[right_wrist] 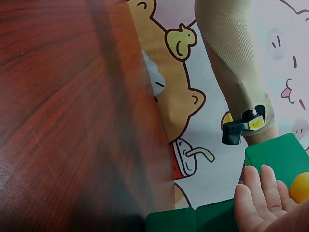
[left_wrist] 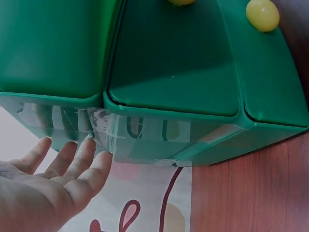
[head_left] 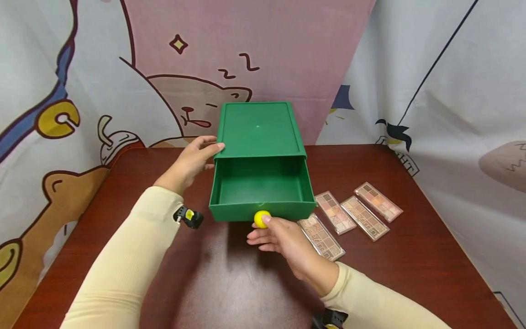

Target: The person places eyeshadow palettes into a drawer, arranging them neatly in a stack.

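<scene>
Brown table (head_left: 419, 274) holds green box (head_left: 259, 130), drawer (head_left: 232, 213) open. Right hand (head_left: 289, 240) pinches yellow knob (head_left: 260, 220); left hand (head_left: 190, 163) rests on box, fingers slightly apart. Probably light, stiff plastic: hold knob, brace box.

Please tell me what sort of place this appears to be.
Probably an indoor tabletop recording spot, though I can't be certain: a reddish-brown table with cartoon-printed cloth hung around it, and a small black device strapped at the person's left wrist.
</scene>
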`<state>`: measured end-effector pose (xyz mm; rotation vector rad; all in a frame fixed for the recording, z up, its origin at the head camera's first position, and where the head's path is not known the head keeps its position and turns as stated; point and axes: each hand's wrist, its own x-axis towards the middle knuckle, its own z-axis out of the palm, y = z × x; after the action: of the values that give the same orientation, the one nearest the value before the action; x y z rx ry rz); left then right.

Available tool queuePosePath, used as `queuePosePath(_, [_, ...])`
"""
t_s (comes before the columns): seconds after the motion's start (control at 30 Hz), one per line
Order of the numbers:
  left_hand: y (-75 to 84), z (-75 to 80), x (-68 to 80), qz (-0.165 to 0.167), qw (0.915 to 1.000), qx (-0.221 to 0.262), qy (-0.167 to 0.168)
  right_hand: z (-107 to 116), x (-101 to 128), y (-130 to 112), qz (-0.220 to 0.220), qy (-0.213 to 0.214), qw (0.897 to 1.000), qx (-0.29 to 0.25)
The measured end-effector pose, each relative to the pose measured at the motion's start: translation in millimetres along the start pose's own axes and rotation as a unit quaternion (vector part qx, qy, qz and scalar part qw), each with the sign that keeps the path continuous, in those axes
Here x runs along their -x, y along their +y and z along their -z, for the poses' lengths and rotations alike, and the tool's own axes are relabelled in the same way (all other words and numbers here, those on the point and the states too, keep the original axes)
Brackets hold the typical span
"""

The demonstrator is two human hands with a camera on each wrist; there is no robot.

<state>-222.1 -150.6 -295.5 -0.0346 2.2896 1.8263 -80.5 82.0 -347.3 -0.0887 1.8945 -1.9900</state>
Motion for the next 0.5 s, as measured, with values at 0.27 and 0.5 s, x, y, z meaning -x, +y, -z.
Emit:
queuePosePath(0.27, [-0.8,0.3,-1.0,0.000,0.9999,0.012,-0.001,9,0,7,0.053,-0.049,0.996,0.053])
queuePosePath(0.5, [-2.2,-0.1,-0.6,0.002,0.9999,0.017,-0.002,57,-2,29,0.143,-0.102,0.967,0.184])
